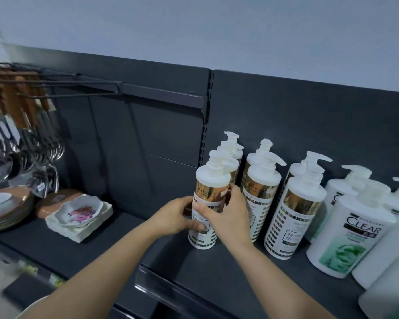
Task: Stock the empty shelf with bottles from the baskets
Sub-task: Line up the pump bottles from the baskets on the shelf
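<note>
Dark grey metal forms the shelf [194,272] and its slotted back panel [309,123]; above the panel I see a pale wall [217,31]. The unit is split into 2 bays by a vertical upright.

In the left bay, a rail [161,95] carries hooks with wood-handled steel utensils [32,134] hanging at the far left. Below them, a floral dish [80,210] sits on a stack of cream square plates [78,236], beside brown plates [9,210] at the left edge.

In the right bay, white pump bottles with gold bands stand in 3 columns running from the back panel toward the front edge. The column of second bottles [260,194] and the column of third bottles [293,217] stand to the right. White CLEAR bottles [350,233] fill the right end.

The front bottle [207,196] heads the leftmost column, near the bay's left edge, base on the shelf.

Both forearms reach up from the lower frame edge. The left hand [177,215] wraps the bottle's left side, thumb across the lower label. The right hand [228,210] wraps the right side, fingers curled over the label's front. Both hands grip this 1 bottle.
</note>
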{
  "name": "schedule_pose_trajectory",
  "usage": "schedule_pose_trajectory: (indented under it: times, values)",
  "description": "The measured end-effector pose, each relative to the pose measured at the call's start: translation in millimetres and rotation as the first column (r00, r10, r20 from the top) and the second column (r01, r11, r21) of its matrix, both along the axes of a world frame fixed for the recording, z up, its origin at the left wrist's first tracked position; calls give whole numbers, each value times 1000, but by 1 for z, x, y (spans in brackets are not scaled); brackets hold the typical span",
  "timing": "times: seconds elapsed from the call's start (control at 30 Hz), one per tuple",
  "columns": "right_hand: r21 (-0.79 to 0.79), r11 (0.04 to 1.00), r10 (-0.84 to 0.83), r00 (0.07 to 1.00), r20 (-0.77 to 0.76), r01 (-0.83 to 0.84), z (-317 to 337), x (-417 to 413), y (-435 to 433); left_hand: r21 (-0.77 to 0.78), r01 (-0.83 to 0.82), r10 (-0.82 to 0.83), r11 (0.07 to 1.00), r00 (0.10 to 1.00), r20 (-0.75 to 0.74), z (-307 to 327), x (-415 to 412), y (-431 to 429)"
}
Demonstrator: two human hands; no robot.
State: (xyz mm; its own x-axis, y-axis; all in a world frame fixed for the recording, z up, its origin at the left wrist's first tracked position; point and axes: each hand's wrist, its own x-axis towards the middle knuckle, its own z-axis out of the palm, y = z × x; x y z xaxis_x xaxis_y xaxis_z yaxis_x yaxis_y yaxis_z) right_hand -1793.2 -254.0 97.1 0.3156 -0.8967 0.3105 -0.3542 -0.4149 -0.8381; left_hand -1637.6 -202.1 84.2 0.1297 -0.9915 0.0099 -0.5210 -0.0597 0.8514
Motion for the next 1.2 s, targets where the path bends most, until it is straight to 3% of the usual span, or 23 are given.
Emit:
schedule_pose_trajectory:
  times: [0.13,0.23,0.4,0.5,0.6,0.77,1.0,1.2]
  values:
    - [-172,983,-57,996,69,68,1,-10,16,-9,-99,99,995,977,187,4,-6,20]
    - [-347,936,-11,991,137,58,0,-14,36,8,-208,191,978,916,353,2,-5,52]
    - [-385,908,200,979,49,-166,-13,-7,82,73,-418,313,906,774,551,-12,-2,134]
    - [-326,872,347,931,-111,-364,-26,-3,118,114,-570,399,814,691,603,-26,-8,197]
    - [-230,787,499,810,-306,-572,-41,5,158,139,-701,479,699,605,636,-45,-18,265]
    - [-49,596,657,522,-543,-801,-70,22,233,229,-854,535,468,480,696,-76,-40,378]
    - [119,377,737,220,-640,-918,-114,44,326,359,-913,583,191,400,707,-126,-71,498]
    - [245,297,735,57,-676,-923,-151,66,383,413,-905,601,103,387,700,-166,-83,547]
